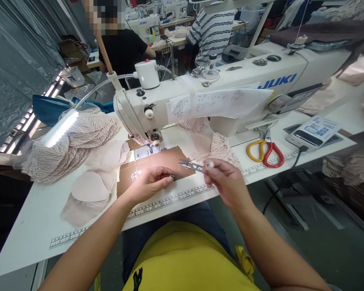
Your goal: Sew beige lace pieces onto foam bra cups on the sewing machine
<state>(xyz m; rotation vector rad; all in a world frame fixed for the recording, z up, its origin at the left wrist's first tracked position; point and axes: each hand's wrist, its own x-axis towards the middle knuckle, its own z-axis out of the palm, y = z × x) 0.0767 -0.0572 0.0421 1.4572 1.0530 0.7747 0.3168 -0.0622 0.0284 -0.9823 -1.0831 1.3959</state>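
My right hand [226, 182] is closed on a pair of thread snips [191, 165], whose slim metal blades point left over the brown sheet [157, 159]. A small round whitish piece [209, 164] shows at the fingertips of that hand; its kind is unclear. My left hand [151, 184] is closed in a pinch above the same sheet. Between its thumb and fingers shows a small dark metal piece [172, 176], too little of it to name. Just behind the hands stand the needle and presser foot [151, 148] of the white sewing machine [182, 95].
Pink lace pieces [79, 133] are heaped at the left, with a pale cup piece [89, 187] nearer. Scissors [265, 151] with yellow and red handles and a power strip [303, 141] lie at the right. A ruler tape [166, 201] runs along the table's front. Two people sit beyond.
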